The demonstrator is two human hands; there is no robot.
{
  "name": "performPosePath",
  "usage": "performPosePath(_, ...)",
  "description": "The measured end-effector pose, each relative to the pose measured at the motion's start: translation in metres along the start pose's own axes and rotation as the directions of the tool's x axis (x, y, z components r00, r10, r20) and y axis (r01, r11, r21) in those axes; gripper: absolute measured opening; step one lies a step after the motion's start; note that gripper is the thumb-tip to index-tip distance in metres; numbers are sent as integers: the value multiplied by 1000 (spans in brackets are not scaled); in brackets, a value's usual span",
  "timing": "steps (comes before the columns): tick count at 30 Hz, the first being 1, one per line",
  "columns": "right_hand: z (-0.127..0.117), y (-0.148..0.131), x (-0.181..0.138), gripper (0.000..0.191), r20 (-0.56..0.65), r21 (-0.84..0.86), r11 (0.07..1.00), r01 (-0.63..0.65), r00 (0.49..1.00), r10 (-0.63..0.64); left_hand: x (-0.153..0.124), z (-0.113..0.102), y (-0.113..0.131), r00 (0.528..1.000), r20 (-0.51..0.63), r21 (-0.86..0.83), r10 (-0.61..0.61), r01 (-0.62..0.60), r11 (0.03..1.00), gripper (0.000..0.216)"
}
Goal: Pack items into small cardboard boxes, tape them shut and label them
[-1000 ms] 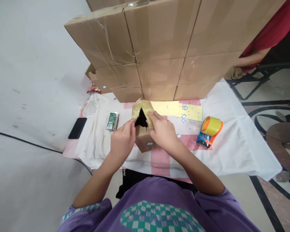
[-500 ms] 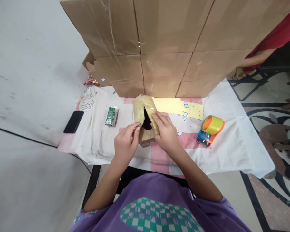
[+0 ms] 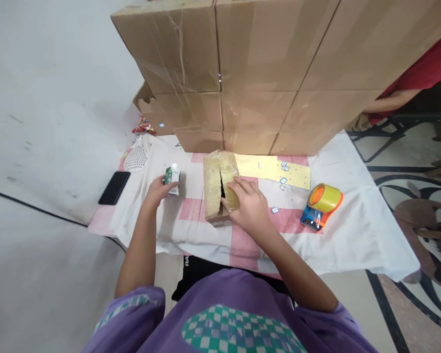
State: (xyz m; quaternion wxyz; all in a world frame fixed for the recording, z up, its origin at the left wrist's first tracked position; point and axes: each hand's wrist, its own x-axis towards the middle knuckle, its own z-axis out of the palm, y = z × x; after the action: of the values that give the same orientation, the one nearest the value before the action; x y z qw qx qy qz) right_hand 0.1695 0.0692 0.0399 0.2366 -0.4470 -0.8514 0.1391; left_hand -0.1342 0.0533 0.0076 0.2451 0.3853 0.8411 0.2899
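Note:
A small cardboard box (image 3: 216, 182) with tape-covered top flaps stands on the cloth-covered table (image 3: 353, 230); a narrow dark gap shows between the flaps. My right hand (image 3: 248, 208) rests on the box's right flap, fingers pressed on it. My left hand (image 3: 158, 190) is out to the left, fingers closed round a small green and white packet (image 3: 172, 175) on the cloth.
A wall of stacked cardboard boxes (image 3: 264, 68) rises behind. An orange tape dispenser (image 3: 321, 206) sits at right, a yellow sticker sheet (image 3: 275, 169) by the box, a black phone (image 3: 113, 187) and white mesh object (image 3: 136, 158) at left. Another person in red (image 3: 419, 73) is at far right.
My left hand left the box and went left to the green packet. The box flaps, held wide apart before, are now nearly together under my right hand.

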Motion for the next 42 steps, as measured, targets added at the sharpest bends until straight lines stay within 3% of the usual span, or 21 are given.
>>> performPosePath(2,2,-2,-1,39,4,-5,1000,15,1000,-15,-29,-7,7,994,63,-203,87,-72,977,58)
performPosePath(5,1,-4,-5,52,62,-2,999,33,998,-32,-88,-10,29,952,102,-566,290,-184,804,71)
performPosePath(7,-7,0,-9,69,126,66,996,61,990,-69,-130,-3,48,913,125,-599,388,-242,763,70)
performPosePath(10,-29,8,-23,78,223,413,901,132,945,-240,-185,19,71,884,82,-427,460,-386,818,63)
performPosePath(12,-41,10,-38,74,208,702,710,48,940,-270,-212,34,78,833,2,-249,553,-535,807,68)
performPosePath(14,-43,7,-57,75,171,867,492,-86,976,-132,-223,40,78,713,12,-87,701,-697,711,78)
performPosePath(16,-35,3,-75,78,142,929,337,-154,988,60,-216,37,72,601,75,53,796,-799,599,77)
performPosePath(17,-29,1,-84,75,135,942,290,-170,981,138,-206,33,67,588,90,122,804,-808,577,75)
performPosePath(19,-19,-1,-96,64,134,948,250,-195,960,245,-179,25,55,646,63,240,761,-750,617,71)
performPosePath(22,-17,-4,-104,57,65,922,341,-181,944,323,-142,24,37,739,163,219,653,-673,707,75)
performPosePath(24,-23,-10,-104,61,-31,877,463,-127,947,318,-129,30,28,752,207,122,625,-654,747,63)
performPosePath(28,-32,-24,-98,66,-155,770,638,-15,965,210,-129,43,22,771,62,139,634,-636,759,49)
performPosePath(32,-18,-28,-91,61,-221,729,657,192,974,-39,-133,46,25,780,27,238,626,-613,754,49)
performPosePath(35,1,-26,-85,53,-308,681,632,371,927,-213,-128,44,27,763,4,198,647,-635,747,46)
performPosePath(38,17,-20,-80,54,-385,612,660,435,893,-232,-123,41,27,755,-16,146,655,-646,749,44)
performPosePath(42,29,-13,-79,42,-419,405,807,429,872,-254,-121,38,33,759,-10,70,652,-649,757,42)
